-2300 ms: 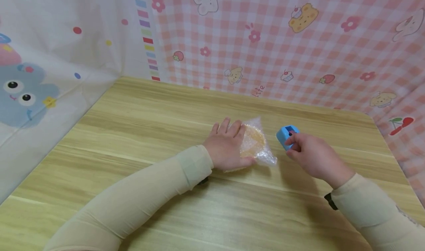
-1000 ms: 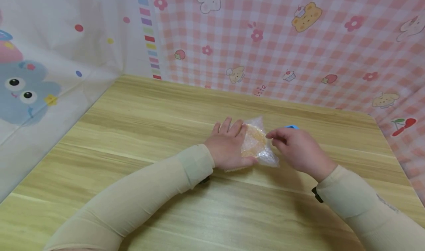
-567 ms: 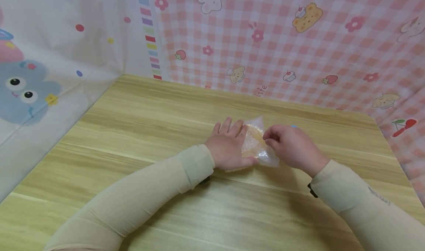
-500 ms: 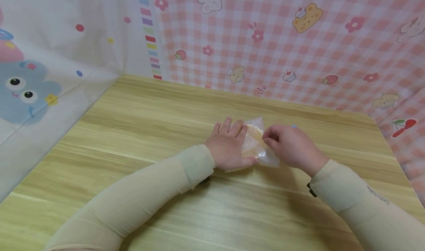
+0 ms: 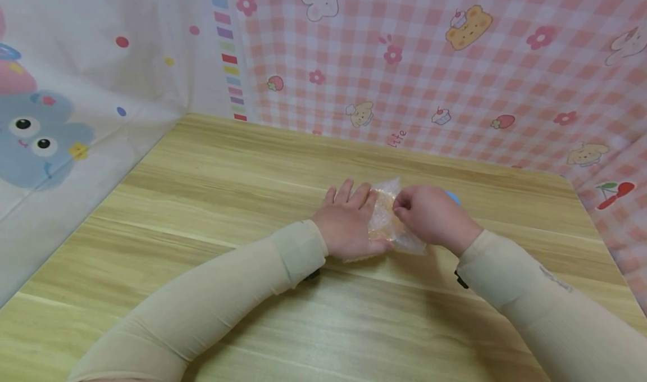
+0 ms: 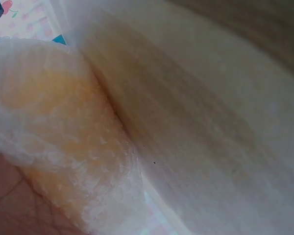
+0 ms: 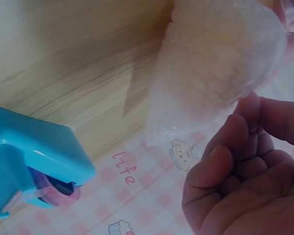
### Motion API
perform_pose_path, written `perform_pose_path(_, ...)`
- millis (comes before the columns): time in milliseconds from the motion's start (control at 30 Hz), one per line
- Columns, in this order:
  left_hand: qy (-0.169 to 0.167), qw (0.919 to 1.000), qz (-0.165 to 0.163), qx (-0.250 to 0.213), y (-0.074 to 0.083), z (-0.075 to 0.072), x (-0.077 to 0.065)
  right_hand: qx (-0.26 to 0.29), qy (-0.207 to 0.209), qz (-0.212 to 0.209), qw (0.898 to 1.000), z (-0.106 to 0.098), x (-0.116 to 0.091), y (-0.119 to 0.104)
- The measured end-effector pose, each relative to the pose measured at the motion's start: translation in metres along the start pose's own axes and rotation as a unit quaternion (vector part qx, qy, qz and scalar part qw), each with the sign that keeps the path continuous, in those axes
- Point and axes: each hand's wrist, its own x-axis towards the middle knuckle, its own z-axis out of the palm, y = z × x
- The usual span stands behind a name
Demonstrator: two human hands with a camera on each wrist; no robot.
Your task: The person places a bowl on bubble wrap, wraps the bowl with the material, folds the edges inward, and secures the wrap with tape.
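Note:
A clear bubble-wrap packet (image 5: 382, 224) lies on the table, with a round yellow-orange thing showing through it. My left hand (image 5: 347, 224) rests flat over the packet's left side, fingers spread; the left wrist view has the wrap (image 6: 63, 122) against the palm. At the packet's right part is my right hand (image 5: 437, 216), fingers curled. In the right wrist view its thumb and index fingertips come together right at the wrap's edge. I cannot tell whether they pinch anything. A blue tape dispenser (image 7: 49, 142) with a pinkish roll (image 7: 62, 197) stands beyond this hand, mostly hidden in the head view.
The wood-grain table (image 5: 212, 174) meets a pink checked cloth (image 5: 419, 78) at the back. A white printed cloth (image 5: 126, 73) hangs along the left side. A short clear tape end (image 7: 17, 199) hangs from the dispenser's mouth.
My right hand has left the tape dispenser and moved left onto the packet's right part, its fingers curling more. My left hand has stayed flat on the packet.

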Motion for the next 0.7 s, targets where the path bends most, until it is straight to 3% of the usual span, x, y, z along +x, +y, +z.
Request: perform_pose_path(700,-0.007,1.0,-0.001,-0.007,-0.001,0.0,0.0,-0.043,-0.085,0.044,0.994,-0.003,0.022,-0.019)
